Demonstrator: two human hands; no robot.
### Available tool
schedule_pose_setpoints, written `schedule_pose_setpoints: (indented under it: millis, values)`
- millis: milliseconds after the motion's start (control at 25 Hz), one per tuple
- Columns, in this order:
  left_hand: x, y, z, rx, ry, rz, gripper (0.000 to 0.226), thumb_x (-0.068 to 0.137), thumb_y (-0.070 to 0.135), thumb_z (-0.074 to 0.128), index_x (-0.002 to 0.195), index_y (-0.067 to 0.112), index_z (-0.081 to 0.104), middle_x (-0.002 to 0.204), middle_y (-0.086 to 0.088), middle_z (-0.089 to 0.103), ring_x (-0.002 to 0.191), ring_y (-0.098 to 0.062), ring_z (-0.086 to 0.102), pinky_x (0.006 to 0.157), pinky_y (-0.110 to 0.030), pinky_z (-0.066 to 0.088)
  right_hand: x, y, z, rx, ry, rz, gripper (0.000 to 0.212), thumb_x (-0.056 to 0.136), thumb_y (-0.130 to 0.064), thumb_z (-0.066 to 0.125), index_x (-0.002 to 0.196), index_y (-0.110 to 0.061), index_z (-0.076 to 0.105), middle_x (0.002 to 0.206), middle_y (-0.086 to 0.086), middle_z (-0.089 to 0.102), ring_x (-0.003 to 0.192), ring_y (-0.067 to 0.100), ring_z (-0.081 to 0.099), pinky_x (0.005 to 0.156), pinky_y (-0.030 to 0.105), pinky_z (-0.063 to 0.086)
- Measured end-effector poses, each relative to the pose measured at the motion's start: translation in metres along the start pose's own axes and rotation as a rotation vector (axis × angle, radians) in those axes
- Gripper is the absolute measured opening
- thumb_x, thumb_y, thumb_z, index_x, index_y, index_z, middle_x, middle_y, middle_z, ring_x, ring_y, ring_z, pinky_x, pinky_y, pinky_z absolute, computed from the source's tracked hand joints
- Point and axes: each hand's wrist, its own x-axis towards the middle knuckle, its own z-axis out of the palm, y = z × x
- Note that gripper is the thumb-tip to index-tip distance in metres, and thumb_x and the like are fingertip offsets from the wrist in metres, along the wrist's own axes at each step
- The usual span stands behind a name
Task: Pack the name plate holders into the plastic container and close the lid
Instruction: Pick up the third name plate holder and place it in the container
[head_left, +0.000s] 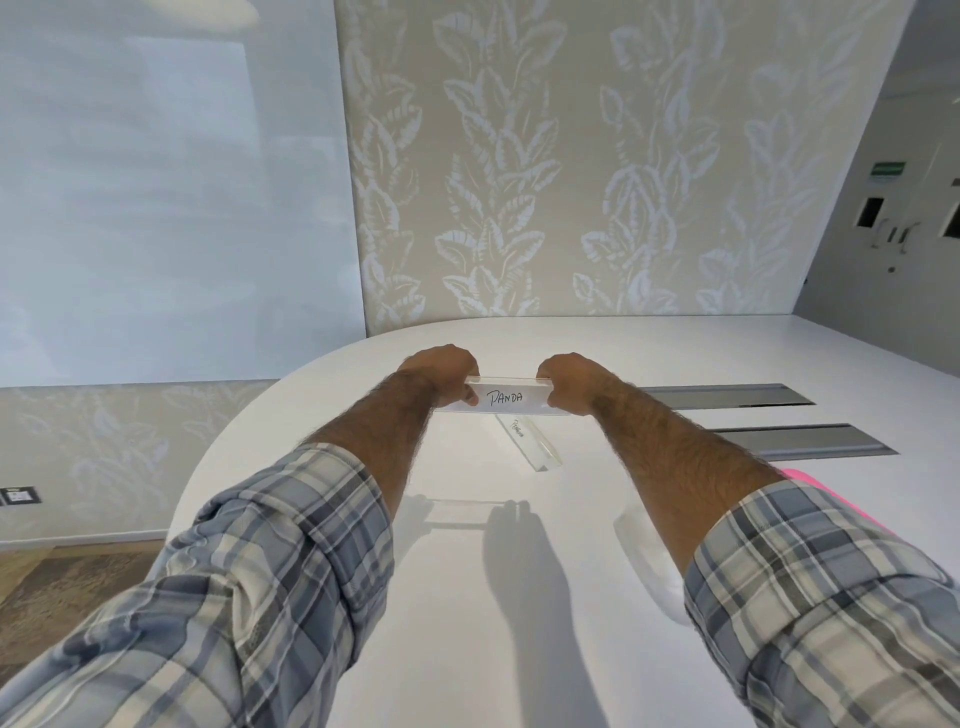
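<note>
Two sets of fingers, on the left hand and right hand, pinch the ends of the PANDA name plate holder above the bench. Carrying it level to the plastic container under the right forearm should clear the second holder.

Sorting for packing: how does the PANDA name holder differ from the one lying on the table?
The PANDA holder is held up by the left hand and right hand; the other holder lies untouched on the table. The PANDA holder runs crosswise, readable; the other holder lies slanted, its writing illegible. Both are clear with white handwritten cards.
</note>
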Motion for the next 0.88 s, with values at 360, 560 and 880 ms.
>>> schedule_pose_setpoints:
  millis: [360, 560, 880]
  values:
    - [-0.021, 0.163, 0.019, -0.066, 0.012, -0.038, 0.049, 0.082, 0.04, 0.074, 0.127, 0.026, 0.064, 0.122, 0.0, 0.064, 0.11, -0.025, 0.06, 0.078, -0.033, 0.041, -0.093, 0.13, -0.023, -0.064, -0.019, -0.063, 0.042, 0.077, -0.004, 0.056, 0.116, -0.014, 0.065, 0.12, 0.005, 0.063, 0.11, 0.025, 0.057, 0.085, 0.031, 0.046]
    - [-0.029, 0.255, 0.035, -0.077, 0.01, -0.05, 0.049, 0.081, 0.042, 0.074, 0.126, 0.025, 0.065, 0.121, 0.0, 0.066, 0.11, -0.025, 0.061, 0.079, -0.032, 0.043, -0.137, 0.208, -0.024, -0.045, -0.044, -0.067, 0.041, 0.078, -0.007, 0.064, 0.118, -0.014, 0.064, 0.122, 0.005, 0.061, 0.113, 0.025, 0.057, 0.089, 0.033, 0.048]
    - [-0.028, 0.317, 0.06, -0.079, -0.023, -0.048, 0.048, 0.085, 0.039, 0.073, 0.129, 0.023, 0.063, 0.127, -0.001, 0.064, 0.116, -0.025, 0.06, 0.081, -0.03, 0.041, -0.165, 0.262, -0.009, -0.01, -0.071, -0.039, 0.044, 0.081, -0.01, 0.071, 0.124, -0.011, 0.064, 0.128, 0.006, 0.061, 0.117, 0.025, 0.056, 0.092, 0.031, 0.045]
